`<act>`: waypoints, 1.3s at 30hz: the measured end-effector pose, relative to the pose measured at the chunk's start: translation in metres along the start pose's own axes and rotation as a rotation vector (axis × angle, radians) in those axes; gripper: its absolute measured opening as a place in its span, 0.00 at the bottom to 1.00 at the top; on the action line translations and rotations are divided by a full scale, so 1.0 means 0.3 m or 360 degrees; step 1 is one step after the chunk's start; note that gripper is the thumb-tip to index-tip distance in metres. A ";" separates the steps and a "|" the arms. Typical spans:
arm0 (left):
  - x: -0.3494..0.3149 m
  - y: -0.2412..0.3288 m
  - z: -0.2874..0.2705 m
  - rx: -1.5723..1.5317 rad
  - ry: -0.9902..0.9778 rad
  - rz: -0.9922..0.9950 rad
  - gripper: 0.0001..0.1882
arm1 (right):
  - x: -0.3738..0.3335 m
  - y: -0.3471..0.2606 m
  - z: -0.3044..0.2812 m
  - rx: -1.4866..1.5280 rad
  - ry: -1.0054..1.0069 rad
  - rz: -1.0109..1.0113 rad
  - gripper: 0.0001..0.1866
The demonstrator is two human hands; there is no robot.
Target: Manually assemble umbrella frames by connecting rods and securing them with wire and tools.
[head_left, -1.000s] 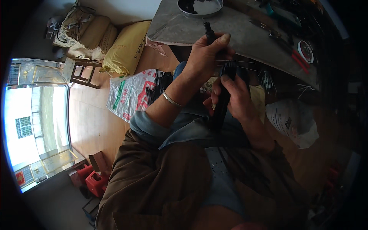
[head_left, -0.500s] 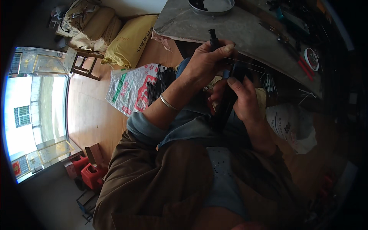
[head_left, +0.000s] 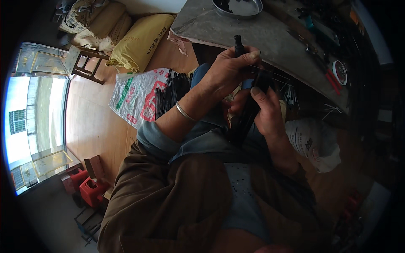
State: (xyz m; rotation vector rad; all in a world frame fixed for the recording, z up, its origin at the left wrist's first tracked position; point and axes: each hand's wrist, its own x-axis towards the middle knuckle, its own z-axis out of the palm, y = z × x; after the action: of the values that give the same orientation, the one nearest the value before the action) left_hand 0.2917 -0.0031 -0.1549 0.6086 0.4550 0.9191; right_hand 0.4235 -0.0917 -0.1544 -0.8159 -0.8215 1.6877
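My left hand is closed around a black cylindrical piece with a narrow neck, whose upper end sticks out above the fist. Thin metal wires run out from beside this hand toward the right. Just below it, my right hand grips a long dark piece, with the thumb laid along its upper part. This piece slants down toward my lap, and its exact kind is too dark to make out. Whether the two held parts are joined is hidden between the hands.
A grey worktable stands ahead, bearing a round metal dish, red-handled tools and a small round tin. Black rods lie on a white plastic bag at left. A yellow sack and wooden stool stand beyond.
The whole view has shifted slightly. Both hands keep their grips, and the right thumb still lies along the dark piece; the wires' angle has changed a little.
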 end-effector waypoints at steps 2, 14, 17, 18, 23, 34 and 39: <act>0.002 0.002 0.000 0.0007 0.0002 -0.0011 0.08 | -0.002 -0.003 0.004 -0.0003 0.0026 -0.0001 0.17; -0.004 0.010 -0.001 0.0099 0.0102 0.0032 0.09 | 0.005 0.002 0.001 -0.0034 0.0049 -0.0009 0.16; -0.005 0.012 -0.003 0.0083 0.0098 0.0041 0.10 | 0.009 0.002 -0.002 -0.0060 0.0016 -0.0020 0.16; -0.004 0.014 -0.001 0.0077 0.0093 0.0044 0.10 | 0.009 0.003 -0.003 -0.0062 0.0017 -0.0020 0.16; -0.003 0.018 0.002 0.0052 0.0087 0.0039 0.10 | 0.011 0.012 -0.010 -0.0050 0.0044 -0.0030 0.17; -0.005 0.012 -0.007 0.0071 0.0056 0.0049 0.10 | 0.012 0.011 -0.005 -0.0034 0.0058 -0.0010 0.16; 0.001 0.010 -0.009 0.0081 0.0095 0.0051 0.10 | 0.018 0.011 -0.008 -0.0043 0.0049 -0.0030 0.15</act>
State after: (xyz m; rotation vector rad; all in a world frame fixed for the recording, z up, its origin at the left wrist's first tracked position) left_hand 0.2883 -0.0007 -0.1550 0.6377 0.5249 0.9607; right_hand 0.4227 -0.0871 -0.1592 -0.8483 -0.8301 1.6470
